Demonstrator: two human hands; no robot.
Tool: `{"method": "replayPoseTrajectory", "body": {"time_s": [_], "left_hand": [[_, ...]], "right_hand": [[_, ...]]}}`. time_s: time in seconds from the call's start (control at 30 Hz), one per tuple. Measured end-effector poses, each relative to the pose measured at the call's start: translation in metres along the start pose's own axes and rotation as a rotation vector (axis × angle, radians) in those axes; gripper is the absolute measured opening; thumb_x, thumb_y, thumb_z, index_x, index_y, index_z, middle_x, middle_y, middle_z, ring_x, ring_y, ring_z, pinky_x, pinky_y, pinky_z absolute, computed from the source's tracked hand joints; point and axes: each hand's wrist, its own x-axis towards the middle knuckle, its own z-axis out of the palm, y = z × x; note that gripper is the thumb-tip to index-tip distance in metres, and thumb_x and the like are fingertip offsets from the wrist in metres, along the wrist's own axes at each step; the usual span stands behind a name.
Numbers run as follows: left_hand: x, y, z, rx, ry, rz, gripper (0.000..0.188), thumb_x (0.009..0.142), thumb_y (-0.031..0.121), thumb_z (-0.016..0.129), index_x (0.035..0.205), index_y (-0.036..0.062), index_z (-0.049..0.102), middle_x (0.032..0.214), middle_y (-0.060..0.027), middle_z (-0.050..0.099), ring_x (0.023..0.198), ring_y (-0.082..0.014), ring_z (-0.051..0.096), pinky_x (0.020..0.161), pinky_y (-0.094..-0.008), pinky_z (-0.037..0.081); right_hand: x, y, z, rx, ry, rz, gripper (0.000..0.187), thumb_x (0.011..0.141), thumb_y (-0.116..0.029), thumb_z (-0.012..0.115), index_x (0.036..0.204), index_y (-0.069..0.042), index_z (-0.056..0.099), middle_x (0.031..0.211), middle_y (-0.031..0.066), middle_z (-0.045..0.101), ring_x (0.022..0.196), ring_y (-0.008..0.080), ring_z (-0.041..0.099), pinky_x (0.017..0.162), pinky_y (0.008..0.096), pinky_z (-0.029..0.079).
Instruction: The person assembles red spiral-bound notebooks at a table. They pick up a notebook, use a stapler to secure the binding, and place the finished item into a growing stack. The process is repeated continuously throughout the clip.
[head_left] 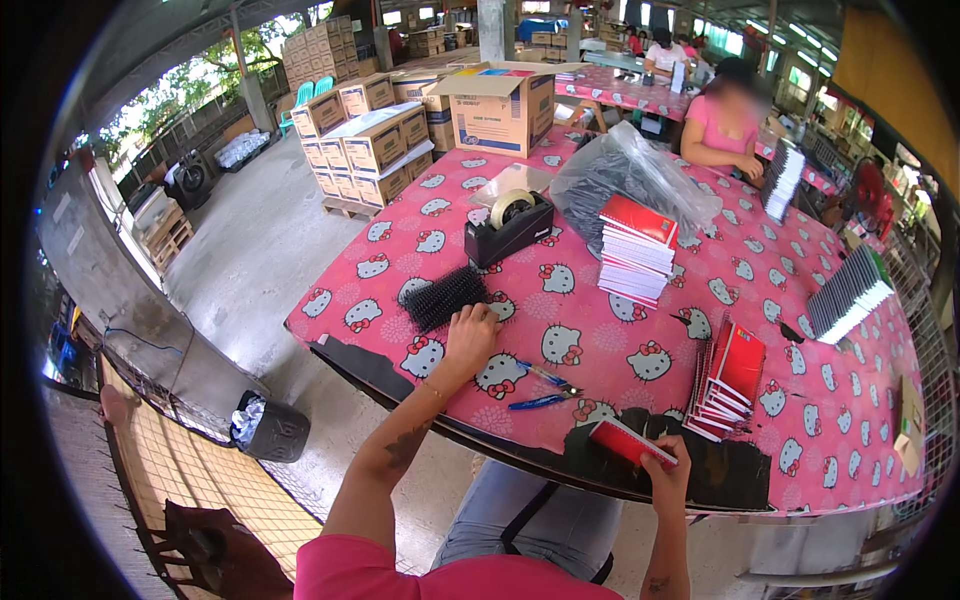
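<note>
My right hand (668, 462) grips a small red notebook (630, 443) by its right end, above the near table edge. At the lower right end of a pile of black plastic spiral coils (443, 298), my left hand (472, 335) rests with curled fingers pressed together. The fingertips meet the coils, but what they pinch is too small to make out. Between the hands lie blue-handled pliers (545, 402). A leaning stack of red notebooks with black coils (722, 385) stands right of my right hand. Farther back rises another stack of red-covered notebooks (636, 255).
A black tape dispenser (510, 230) stands behind the coils, beside a grey plastic bag (625, 180). An open carton (500, 115) sits at the far edge. More notebooks (848, 295) stand at right. Across the pink patterned table (560, 345), a person in pink (720, 130) works.
</note>
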Motion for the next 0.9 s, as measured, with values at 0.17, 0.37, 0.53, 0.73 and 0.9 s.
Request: {"method": "replayPoseTrajectory", "body": {"time_s": [0.17, 0.37, 0.53, 0.73, 0.9], "left_hand": [[-0.018, 0.074, -0.035, -0.542, -0.103, -0.193, 0.03, 0.092, 0.012, 0.063, 0.12, 0.0016, 0.056, 0.112, -0.0169, 0.063, 0.1, -0.0388, 0.061, 0.074, -0.0427, 0.052], [-0.079, 0.161, -0.039, -1.236, -0.353, -0.286, 0.027, 0.102, 0.013, 0.055, 0.126, 0.0003, 0.053, 0.096, -0.0104, 0.067, 0.089, -0.018, 0.064, 0.079, -0.0305, 0.05], [-0.071, 0.171, -0.052, -1.026, -0.396, -0.24, 0.027, 0.104, 0.016, 0.053, 0.125, -0.0002, 0.057, 0.094, -0.0083, 0.067, 0.083, -0.0148, 0.062, 0.076, -0.0302, 0.051], [-0.061, 0.157, -0.054, -0.683, -0.207, 0.227, 0.021, 0.093, 0.01, 0.066, 0.113, 0.0031, 0.068, 0.086, -0.011, 0.065, 0.075, -0.0251, 0.064, 0.066, -0.0333, 0.051], [-0.063, 0.154, -0.033, -0.646, -0.059, 0.266, 0.019, 0.089, 0.011, 0.07, 0.107, 0.0038, 0.071, 0.084, -0.0095, 0.064, 0.077, -0.0268, 0.063, 0.064, -0.0372, 0.052]], "right_hand": [[0.008, 0.017, 0.002, -0.292, -0.014, -0.068, 0.023, 0.088, -0.001, 0.069, 0.111, 0.0, 0.069, 0.096, 0.0055, 0.069, 0.074, 0.0091, 0.06, 0.068, 0.0231, 0.047], [0.005, 0.003, 0.003, -0.163, -0.092, 0.072, 0.024, 0.088, -0.001, 0.071, 0.112, 0.0, 0.071, 0.088, 0.0016, 0.067, 0.071, 0.0054, 0.055, 0.062, 0.021, 0.044], [0.004, -0.001, 0.003, -0.166, -0.145, 0.075, 0.022, 0.091, -0.002, 0.069, 0.113, -0.002, 0.072, 0.092, 0.0017, 0.069, 0.077, 0.0049, 0.057, 0.068, 0.0208, 0.044], [0.007, -0.003, 0.003, -0.146, -0.142, 0.084, 0.022, 0.094, -0.005, 0.067, 0.115, -0.001, 0.071, 0.093, 0.0022, 0.07, 0.078, 0.0055, 0.056, 0.07, 0.0216, 0.045], [0.009, -0.001, 0.004, -0.154, -0.124, 0.045, 0.023, 0.094, -0.006, 0.067, 0.116, -0.001, 0.071, 0.092, 0.0007, 0.067, 0.077, 0.0049, 0.054, 0.067, 0.0212, 0.043]]}}
